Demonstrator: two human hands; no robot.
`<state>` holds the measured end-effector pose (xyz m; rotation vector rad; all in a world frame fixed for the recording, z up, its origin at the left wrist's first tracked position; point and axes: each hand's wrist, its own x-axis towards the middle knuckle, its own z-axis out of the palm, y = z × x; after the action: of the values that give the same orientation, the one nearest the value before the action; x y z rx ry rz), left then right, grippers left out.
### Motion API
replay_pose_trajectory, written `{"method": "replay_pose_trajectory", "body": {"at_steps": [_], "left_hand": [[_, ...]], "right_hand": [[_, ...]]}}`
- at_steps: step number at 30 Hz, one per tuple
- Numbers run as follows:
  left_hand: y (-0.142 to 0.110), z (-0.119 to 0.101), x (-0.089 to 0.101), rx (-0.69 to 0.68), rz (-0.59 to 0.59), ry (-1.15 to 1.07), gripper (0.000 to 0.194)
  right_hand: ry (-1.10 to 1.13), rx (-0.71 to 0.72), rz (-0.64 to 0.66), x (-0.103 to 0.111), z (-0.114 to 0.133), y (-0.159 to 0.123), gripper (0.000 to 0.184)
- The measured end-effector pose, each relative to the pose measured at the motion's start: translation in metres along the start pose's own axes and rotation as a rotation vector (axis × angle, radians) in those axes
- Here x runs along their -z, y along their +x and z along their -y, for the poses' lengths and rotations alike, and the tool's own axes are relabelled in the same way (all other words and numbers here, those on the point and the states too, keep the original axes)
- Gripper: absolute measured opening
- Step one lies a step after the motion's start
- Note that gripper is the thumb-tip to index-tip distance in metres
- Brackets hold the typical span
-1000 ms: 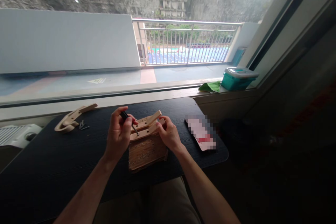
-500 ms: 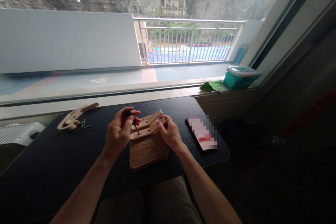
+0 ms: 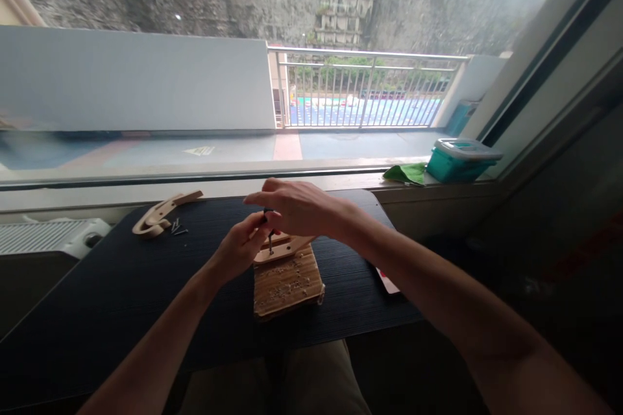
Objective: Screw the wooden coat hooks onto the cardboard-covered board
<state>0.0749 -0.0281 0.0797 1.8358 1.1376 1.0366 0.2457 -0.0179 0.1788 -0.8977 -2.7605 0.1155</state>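
currently, a black-handled screwdriver with a thin metal shaft (image 3: 271,243) is pinched by the left hand (image 3: 238,248); its top is covered by the right hand (image 3: 304,207), whose grip cannot be made out. the tip is set against a pale, smooth, bent wooden piece (image 3: 280,251), laid on a crumb-strewn brown slab (image 3: 287,285). farther left, curved pale wooden pieces (image 3: 165,209) and grey metal screws (image 3: 176,227) are spread on the black table (image 3: 146,285).
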Motion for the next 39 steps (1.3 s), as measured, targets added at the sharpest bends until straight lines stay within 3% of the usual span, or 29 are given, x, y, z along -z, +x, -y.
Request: {"method": "replay_pose_trajectory", "body": {"at_steps": [3,6,11,14,20,27,31,39], "left_hand": [[0.002,-0.001,0.002,-0.040,0.017,0.042,0.019],[0.001,0.004,0.004,-0.066,0.004,0.097,0.018],[-0.017,0.026,0.008,-0.177,-0.263,0.254,0.025],[-0.035,0.041,0.005,-0.159,-0.334,0.306,0.023],[-0.048,0.065,-0.012,-0.033,-0.295,0.238,0.044],[-0.049,0.084,-0.026,-0.001,-0.386,0.146,0.036],[-0.051,0.086,-0.027,-0.023,-0.394,0.115,0.038],[-0.052,0.090,-0.027,-0.048,-0.412,0.096,0.040]], "right_hand": [[-0.115,0.070,0.252,0.014,0.008,0.020,0.020],[-0.218,0.103,0.385,0.018,0.014,0.033,0.013],[-0.345,0.090,0.488,0.007,0.014,0.044,0.017],[-0.400,0.075,0.581,-0.001,0.013,0.044,0.021],[-0.447,0.107,0.598,-0.002,0.024,0.046,0.023],[-0.479,0.057,0.621,-0.012,0.022,0.059,0.017],[-0.502,0.013,0.638,-0.019,0.023,0.064,0.027],[-0.516,0.084,0.659,-0.018,0.033,0.069,0.016]]}}
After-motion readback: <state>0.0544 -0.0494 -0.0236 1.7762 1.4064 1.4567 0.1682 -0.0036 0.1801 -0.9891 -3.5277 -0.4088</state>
